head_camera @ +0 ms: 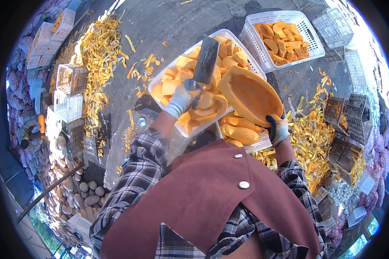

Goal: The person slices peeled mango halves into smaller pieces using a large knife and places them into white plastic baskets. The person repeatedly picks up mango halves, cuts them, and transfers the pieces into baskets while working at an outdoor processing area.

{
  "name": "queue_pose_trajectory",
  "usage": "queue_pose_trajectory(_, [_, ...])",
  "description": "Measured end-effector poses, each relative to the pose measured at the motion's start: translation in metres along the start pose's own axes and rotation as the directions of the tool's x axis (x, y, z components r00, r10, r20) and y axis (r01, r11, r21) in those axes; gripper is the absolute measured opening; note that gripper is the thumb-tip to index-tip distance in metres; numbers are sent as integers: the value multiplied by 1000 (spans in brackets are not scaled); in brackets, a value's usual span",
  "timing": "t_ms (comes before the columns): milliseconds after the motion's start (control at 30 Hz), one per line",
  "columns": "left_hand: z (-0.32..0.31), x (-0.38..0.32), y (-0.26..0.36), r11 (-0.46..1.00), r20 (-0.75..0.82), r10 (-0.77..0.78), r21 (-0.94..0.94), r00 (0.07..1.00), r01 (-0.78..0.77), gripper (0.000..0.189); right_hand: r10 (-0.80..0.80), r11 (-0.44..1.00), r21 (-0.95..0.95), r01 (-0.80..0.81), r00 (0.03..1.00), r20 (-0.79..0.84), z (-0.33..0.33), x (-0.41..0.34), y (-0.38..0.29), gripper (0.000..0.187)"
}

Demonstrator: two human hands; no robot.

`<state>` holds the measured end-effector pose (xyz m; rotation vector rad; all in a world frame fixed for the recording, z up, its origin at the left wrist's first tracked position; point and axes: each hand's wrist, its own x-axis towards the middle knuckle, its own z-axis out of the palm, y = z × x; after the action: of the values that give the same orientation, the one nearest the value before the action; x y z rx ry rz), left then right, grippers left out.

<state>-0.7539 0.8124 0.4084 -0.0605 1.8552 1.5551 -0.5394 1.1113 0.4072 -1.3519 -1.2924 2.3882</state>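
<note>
My left hand [185,97], in a white and blue coated work glove, grips the handle of a cleaver [206,61]. Its broad dark blade points away from me over a white plastic crate [153,77] heaped with cut squash chunks [171,86]. In my gloved right hand [278,127] is the near end of a peeled, hollowed squash half [251,92], its cavity facing up. The squash half overlaps the crate's right side, apart from the blade. Below it, peeled squash pieces [241,131] lie in another white crate [259,145] close to my apron.
A second white crate [249,40] of orange pieces stands at the far right. Peelings lie in heaps on the left [99,61] and right [303,142]. Stacked crates [69,106] line the left side, near whole unpeeled squashes [92,194].
</note>
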Motion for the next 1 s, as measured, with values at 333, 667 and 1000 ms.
queue_pose_trajectory(333, [39, -6, -30, 812, 80, 26, 579, 996, -67, 27, -147, 974, -171, 147, 989, 8, 58, 3, -15, 55])
queue_pose_trajectory(667, [-10, -17, 15, 975, -56, 172, 154, 984, -162, 28, -241, 902, -373, 217, 970, -20, 60, 21, -29, 59])
queue_pose_trajectory(1000, [9, 3, -28, 705, 239, 92, 669, 967, -233, 24, -163, 861, -476, 179, 984, 75, 97, 33, -41, 60])
